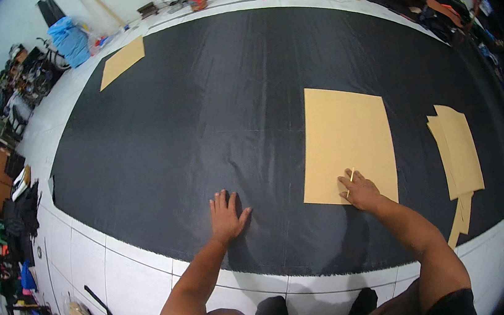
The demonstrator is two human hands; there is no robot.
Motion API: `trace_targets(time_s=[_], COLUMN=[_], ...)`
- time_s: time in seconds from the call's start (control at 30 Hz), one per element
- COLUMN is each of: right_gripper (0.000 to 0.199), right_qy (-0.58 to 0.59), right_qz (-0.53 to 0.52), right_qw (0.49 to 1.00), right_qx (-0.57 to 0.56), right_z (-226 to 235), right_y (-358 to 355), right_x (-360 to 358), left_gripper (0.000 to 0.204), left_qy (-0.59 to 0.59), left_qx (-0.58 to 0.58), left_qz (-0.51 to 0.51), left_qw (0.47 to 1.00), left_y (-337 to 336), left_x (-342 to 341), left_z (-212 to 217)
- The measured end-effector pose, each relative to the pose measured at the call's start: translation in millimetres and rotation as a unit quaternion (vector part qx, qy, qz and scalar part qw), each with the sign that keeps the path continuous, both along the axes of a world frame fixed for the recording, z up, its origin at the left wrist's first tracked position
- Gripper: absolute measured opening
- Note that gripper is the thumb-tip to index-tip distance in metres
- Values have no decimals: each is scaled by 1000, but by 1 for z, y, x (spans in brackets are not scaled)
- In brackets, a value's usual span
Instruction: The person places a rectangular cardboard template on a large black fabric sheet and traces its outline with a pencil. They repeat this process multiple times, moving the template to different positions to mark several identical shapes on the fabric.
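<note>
A large sheet of black fabric (156,137) is spread over the floor in front of me. My left hand (228,220) lies on it near its front edge, palm down with the fingers spread. To the right, a tan rectangular card sheet (349,134) rests on the fabric. Over the lower edge of that sheet is my right hand (360,190), its fingers closed around a thin pale-yellow stick (351,175), pencil-like in shape. Whether the stick's tip touches the card or the fabric I cannot tell.
More tan card pieces (459,146) lie overlapping on the fabric at the right, and another tan piece (123,62) is at the far left. White floor tiles (133,258) border the fabric. A blue bag (70,41) and piled clutter line the walls.
</note>
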State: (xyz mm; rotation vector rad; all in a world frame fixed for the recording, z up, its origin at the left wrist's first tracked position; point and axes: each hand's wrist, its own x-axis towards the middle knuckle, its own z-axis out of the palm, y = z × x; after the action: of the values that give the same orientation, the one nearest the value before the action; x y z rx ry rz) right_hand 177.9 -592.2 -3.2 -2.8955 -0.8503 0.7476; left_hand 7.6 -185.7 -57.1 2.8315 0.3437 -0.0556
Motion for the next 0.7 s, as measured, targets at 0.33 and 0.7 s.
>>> trace_targets(time_s=[0.33, 0.7], right_gripper=[52, 44], right_qy=[-142, -108], right_qz=[-37, -122], right_qw=[986, 986], right_qx=[81, 30], right_z=[-33, 151], right_y=[25, 19], right_x=[66, 73], left_gripper=[76, 71], left_qy=[-16, -19], left_qx=[-31, -69], left_qz=[18, 11], left_qw=[999, 997], left_y=[-1, 4], left_x=[1, -1], left_z=[-8, -11])
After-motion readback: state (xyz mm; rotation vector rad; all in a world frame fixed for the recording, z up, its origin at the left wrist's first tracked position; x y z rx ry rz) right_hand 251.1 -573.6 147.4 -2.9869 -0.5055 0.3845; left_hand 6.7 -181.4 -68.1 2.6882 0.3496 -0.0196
